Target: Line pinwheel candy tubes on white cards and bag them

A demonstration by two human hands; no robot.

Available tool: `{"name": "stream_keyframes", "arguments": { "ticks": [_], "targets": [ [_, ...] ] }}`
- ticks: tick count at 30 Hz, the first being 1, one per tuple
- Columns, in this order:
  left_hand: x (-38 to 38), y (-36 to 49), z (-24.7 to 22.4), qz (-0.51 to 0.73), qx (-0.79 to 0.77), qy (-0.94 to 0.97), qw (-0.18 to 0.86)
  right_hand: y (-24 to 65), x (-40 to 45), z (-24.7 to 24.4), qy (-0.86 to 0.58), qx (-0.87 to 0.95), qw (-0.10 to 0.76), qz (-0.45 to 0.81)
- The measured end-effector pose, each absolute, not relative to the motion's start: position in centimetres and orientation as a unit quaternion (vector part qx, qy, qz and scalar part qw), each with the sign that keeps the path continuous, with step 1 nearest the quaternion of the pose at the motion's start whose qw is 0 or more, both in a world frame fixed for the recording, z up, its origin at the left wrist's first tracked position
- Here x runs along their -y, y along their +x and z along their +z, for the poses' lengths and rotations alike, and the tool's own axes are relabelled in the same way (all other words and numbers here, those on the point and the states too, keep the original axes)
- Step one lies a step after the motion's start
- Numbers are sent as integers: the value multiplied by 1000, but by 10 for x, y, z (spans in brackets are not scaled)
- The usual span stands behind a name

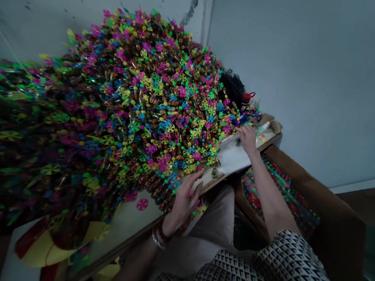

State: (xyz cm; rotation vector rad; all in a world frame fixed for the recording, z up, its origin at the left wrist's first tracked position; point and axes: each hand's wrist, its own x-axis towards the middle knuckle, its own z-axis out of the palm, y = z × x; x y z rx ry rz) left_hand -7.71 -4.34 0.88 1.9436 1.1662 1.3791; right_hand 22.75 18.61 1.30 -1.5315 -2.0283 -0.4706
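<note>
A large heap of small toys [165,96] with pink, yellow, green and blue wheel-shaped tops covers most of the table. My left hand [183,200], with bracelets at the wrist, is at the table's front edge beside the heap, its fingers apart and nothing visible between them. My right hand [248,138] reaches over the table's right part, next to a white sheet [234,156]. Its fingers are bent at the heap's right end, and whatever they touch is too small to make out.
A cardboard box [330,206] with more colourful pieces stands below the table at the right. A white tube [263,127] and a black bundle [232,86] are near the table's right end. Yellow and red card [49,250] lies at the lower left. Walls stand behind.
</note>
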Motion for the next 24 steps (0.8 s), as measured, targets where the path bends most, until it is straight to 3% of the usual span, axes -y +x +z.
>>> {"name": "stream_keyframes", "arguments": {
  "ticks": [7,10,14,17,20,22,24],
  "targets": [
    [-9,-25,26,466,-476,736,121,140,-97,57,-366,862,272,-220],
    [-33,-9,4,392,-495,762,143,132,-79,74,-418,828,320,-194],
    [-36,-22,-28,329,-513,771,185,211,-93,86,-559,748,352,-64],
    [-22,-45,-34,330,-502,779,178,271,-79,63,-552,809,184,88],
    [-6,-60,-31,318,-480,799,171,276,-38,12,-544,829,61,117],
    [2,-60,-30,305,-460,816,168,256,-14,-21,-574,814,63,61],
    [7,-52,-29,297,-436,833,168,235,-3,-40,-598,792,124,-15]
  ]
}}
